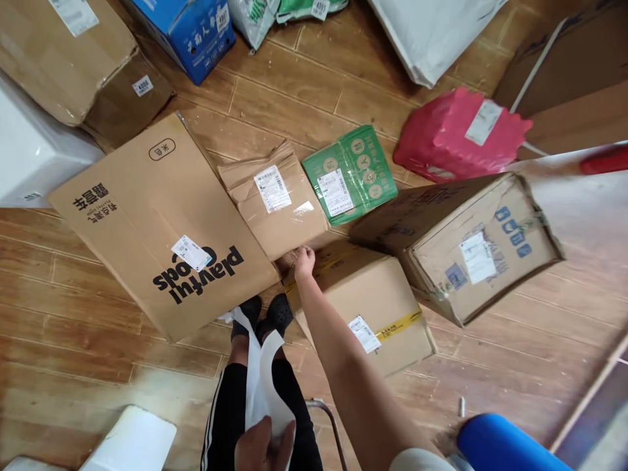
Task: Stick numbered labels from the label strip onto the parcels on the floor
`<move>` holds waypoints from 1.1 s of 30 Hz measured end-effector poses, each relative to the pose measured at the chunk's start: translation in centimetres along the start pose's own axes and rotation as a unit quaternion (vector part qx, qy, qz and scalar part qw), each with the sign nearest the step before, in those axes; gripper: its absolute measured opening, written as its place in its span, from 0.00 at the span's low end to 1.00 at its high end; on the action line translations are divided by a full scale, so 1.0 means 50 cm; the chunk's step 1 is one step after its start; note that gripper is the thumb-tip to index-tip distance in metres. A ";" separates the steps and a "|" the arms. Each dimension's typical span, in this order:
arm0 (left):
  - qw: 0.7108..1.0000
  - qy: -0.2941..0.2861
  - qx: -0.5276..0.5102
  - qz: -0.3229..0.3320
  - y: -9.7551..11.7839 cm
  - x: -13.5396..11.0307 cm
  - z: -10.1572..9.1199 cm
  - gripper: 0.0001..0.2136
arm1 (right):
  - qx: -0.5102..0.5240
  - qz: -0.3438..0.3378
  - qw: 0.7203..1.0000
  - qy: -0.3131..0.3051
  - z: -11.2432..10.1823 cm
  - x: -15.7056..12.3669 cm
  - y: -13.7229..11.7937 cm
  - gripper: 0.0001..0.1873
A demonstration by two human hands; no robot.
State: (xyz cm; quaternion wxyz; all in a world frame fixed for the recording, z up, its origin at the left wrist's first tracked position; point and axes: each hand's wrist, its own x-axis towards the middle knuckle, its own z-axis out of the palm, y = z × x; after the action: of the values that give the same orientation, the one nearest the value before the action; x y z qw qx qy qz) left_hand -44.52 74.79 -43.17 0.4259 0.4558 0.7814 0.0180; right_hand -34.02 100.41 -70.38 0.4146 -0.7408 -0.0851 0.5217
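My right hand reaches down to the near edge of a wrinkled brown paper parcel with a white label, its fingers curled closed on that edge, just above a cardboard box with yellow tape. My left hand sits low by my legs, closed on a white bag that hangs down toward my black shoes. A large flat "playful" carton lies to the left of the parcel.
A green parcel, a pink bag and a battered carton lie to the right. More cartons, a blue box and white bags line the back. A blue object sits at the lower right on the wooden floor.
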 end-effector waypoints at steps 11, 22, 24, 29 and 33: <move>0.916 -0.033 0.194 0.351 0.210 0.235 -0.136 0.08 | 0.070 0.080 0.805 -0.584 -0.233 -0.277 -0.241 0.27; 0.977 -0.148 -0.151 0.010 0.259 0.231 -0.085 0.14 | 0.000 -0.164 0.950 -0.267 -0.297 -0.330 -0.285 0.09; 0.931 -0.182 -0.302 -0.089 0.278 0.223 -0.077 0.26 | -0.082 -0.264 0.919 -0.280 -0.322 -0.361 -0.288 0.04; 0.878 -0.204 -0.425 -0.083 0.316 0.209 -0.072 0.26 | -0.167 -0.357 0.841 -0.371 -0.362 -0.410 -0.277 0.14; 0.929 -0.146 -0.327 -0.094 0.315 0.209 -0.055 0.19 | -0.118 -0.300 0.917 -0.235 -0.367 -0.401 -0.288 0.14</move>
State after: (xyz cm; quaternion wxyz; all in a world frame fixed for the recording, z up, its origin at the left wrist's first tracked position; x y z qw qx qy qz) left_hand -37.75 92.60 -41.65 0.6602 0.2135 0.7006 0.1662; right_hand -22.99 88.82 -44.10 0.4299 -0.5799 -0.4592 0.5177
